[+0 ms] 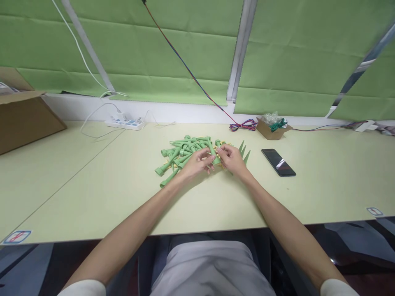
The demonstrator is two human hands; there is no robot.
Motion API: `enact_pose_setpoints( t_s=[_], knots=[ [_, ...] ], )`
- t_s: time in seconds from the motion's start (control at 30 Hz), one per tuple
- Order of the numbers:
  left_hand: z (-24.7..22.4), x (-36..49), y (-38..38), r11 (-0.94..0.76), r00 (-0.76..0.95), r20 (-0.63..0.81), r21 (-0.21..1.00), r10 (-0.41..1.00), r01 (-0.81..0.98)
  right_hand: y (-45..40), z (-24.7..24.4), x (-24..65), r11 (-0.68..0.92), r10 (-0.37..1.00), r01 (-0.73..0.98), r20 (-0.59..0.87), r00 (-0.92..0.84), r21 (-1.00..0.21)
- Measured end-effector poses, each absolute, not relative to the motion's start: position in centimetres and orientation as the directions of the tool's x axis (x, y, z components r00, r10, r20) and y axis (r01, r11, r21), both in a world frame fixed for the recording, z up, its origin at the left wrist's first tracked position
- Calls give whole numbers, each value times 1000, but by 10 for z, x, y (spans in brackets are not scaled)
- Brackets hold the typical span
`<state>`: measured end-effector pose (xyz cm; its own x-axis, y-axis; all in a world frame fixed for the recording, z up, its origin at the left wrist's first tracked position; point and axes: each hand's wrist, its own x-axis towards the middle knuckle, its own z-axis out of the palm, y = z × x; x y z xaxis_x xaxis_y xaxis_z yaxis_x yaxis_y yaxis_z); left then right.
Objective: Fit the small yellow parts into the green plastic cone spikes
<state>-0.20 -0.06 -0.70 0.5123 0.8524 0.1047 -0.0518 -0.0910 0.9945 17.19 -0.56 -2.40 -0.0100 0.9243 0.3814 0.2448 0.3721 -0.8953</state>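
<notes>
My left hand [201,161] is closed on a green plastic spike [211,147], which stands tilted with its wider end toward me. Close beside it on the right, my right hand [230,157] is pinched near the spike's lower end; whatever lies between its fingertips is too small to make out. A pile of green spikes [179,154] with wide capped ends spreads on the table behind and left of my hands. Small yellow pieces [168,163] show among them. Several pointed green tips [242,149] stick out just beyond my right hand.
A black phone [278,163] lies on the table [108,197] at the right. Behind it are a small cardboard box [273,130] with green items and a coiled red-blue cable [243,125]. A power strip [125,122] and a large cardboard box [27,119] are at the left.
</notes>
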Motion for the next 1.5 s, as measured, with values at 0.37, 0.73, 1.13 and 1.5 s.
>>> enact_pose_setpoints(
  t_s=[0.37,0.73,1.13,1.5],
  knots=[
    [-19,-4,-1,-678,457,508,624,730,390,-2,-28,172,287,956,185,292,-3,-940],
    [-21,-1,0,-653,412,511,650,754,388,-2,-27,172,289,957,156,289,-18,-945],
    [-9,1,-3,-226,425,183,973,887,53,-7,-26,171,348,937,187,346,-43,-919],
    [-5,-1,-3,207,552,-65,958,831,-200,-13,-18,175,389,919,94,379,-110,-916]
  ],
)
